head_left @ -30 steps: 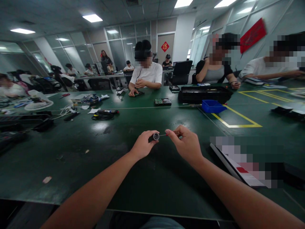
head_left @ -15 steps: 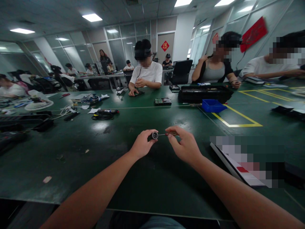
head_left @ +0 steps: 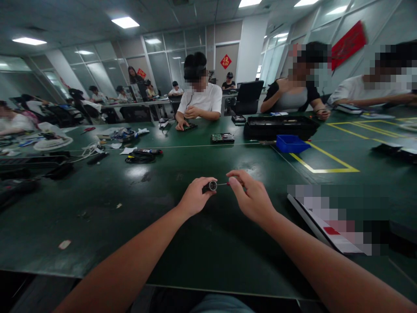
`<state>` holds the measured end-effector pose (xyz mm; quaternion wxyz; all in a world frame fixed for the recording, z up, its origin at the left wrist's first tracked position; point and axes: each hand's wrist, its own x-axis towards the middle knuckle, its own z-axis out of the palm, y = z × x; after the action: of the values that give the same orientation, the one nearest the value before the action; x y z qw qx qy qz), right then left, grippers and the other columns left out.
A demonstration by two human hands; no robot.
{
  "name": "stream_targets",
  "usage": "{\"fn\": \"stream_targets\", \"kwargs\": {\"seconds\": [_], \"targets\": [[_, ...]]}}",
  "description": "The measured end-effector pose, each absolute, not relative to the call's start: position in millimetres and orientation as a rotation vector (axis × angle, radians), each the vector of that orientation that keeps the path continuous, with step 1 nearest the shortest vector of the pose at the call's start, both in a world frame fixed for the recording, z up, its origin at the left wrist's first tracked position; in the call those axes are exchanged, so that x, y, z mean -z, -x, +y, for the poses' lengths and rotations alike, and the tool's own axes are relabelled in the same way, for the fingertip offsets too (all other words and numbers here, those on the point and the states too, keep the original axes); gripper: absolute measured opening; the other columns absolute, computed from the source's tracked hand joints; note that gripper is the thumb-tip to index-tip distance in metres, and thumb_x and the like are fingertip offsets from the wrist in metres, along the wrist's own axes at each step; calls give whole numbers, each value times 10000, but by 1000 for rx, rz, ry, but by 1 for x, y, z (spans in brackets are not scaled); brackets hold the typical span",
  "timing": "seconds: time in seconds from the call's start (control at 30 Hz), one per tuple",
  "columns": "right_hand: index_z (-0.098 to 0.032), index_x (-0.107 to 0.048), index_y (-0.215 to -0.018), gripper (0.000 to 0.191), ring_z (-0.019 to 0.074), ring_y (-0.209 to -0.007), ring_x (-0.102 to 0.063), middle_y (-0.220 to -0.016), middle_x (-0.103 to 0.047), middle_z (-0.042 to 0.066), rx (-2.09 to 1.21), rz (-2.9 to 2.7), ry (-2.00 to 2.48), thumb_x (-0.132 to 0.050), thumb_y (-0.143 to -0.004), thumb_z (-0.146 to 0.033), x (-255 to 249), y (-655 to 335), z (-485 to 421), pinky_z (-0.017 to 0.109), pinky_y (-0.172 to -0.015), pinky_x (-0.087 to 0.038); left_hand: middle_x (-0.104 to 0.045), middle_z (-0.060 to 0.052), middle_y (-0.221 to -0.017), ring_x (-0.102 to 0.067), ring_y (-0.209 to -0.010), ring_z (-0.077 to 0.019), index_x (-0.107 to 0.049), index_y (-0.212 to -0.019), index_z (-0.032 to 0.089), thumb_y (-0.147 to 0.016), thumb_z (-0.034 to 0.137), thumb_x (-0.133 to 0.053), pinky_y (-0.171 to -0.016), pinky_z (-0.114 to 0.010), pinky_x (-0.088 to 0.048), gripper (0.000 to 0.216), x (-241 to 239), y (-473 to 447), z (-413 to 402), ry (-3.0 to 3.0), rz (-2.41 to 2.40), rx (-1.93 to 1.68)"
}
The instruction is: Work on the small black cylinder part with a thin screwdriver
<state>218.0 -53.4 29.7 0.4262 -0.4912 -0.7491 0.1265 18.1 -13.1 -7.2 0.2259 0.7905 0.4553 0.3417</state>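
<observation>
We work near the counter's front edge.
Our left hand pinches a black cylinder in its fingers; our right hand grips a thin screwdriver against it.

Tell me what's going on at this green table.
A person works with both hands just above the green table. The left hand pinches a small black cylinder whose silver end faces the camera. The right hand holds a thin tool with its tip at that silver end; whether they touch is unclear. Farther back are a blue bin and a black tray, and other people sit across the table.
</observation>
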Motion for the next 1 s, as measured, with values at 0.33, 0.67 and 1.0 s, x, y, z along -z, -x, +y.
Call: {"fn": "stream_targets", "kwargs": {"seconds": [0.33,0.67,1.0], "targets": [[-210,-635,-980,248,214,-794,-682,-852,-712,56,-594,-1503,1137,-527,-966,-433,-21,-216,-46,356,-739,-529,-706,-44,-1154,-614,-1095,-243,-666,-1232,250,-886,201,-692,-1006,-424,-460,350,4,-18,-15,-2250,1258,-918],[-223,-594,-867,307,194,-666,-650,-771,-659,39,-921,-1086,1107,-547,-923,-521,4,-222,-19,384,-683,-589,-706,-42,-1211,-605,-1134,-241,-665,-1247,261,-887,189,-697,-1044,-459,-421,368,0,-14,-11,-2369,1174,-836],[-212,-593,-954,295,197,-737,-643,-810,-681,42,-615,-1345,1195,-463,-993,-474,-10,-217,-37,352,-709,-514,-715,-44,-1176,-611,-1086,-243,-668,-1250,250,-879,198,-706,-1017,-443,-428,376,2,-16,-12,-2343,1224,-804]]}}
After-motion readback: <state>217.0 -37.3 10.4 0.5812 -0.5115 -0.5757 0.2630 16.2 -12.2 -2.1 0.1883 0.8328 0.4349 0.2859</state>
